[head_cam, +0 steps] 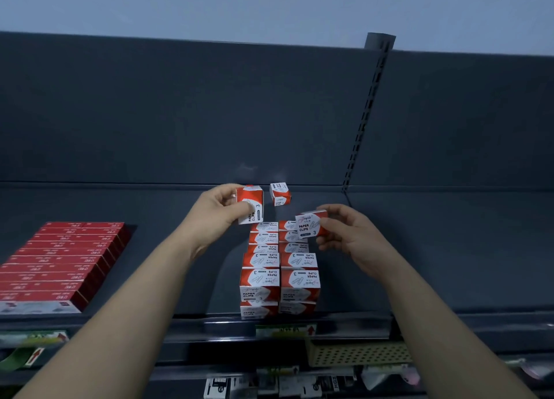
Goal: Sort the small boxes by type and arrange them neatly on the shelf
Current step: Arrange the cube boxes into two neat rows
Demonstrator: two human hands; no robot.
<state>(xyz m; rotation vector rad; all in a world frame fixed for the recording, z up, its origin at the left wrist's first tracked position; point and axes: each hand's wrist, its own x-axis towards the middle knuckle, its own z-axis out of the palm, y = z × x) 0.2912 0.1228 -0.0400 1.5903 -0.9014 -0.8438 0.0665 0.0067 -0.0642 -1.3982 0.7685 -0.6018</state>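
Observation:
On the dark shelf [419,248] stand two rows of red-and-white paper clip boxes [278,275], stacked two high and running from the front edge toward the back. My left hand [220,206] pinches one paper clip box [251,204] above the far end of the left row. My right hand [347,233] holds another paper clip box [310,223] over the far end of the right row. A single loose paper clip box [280,193] stands near the back wall, apart from both hands.
A neat block of flat red boxes [63,263] fills the left part of the shelf. A slotted upright [364,114] divides the back panel at right. Below the shelf edge are price labels [284,329] and a perforated beige basket [359,352].

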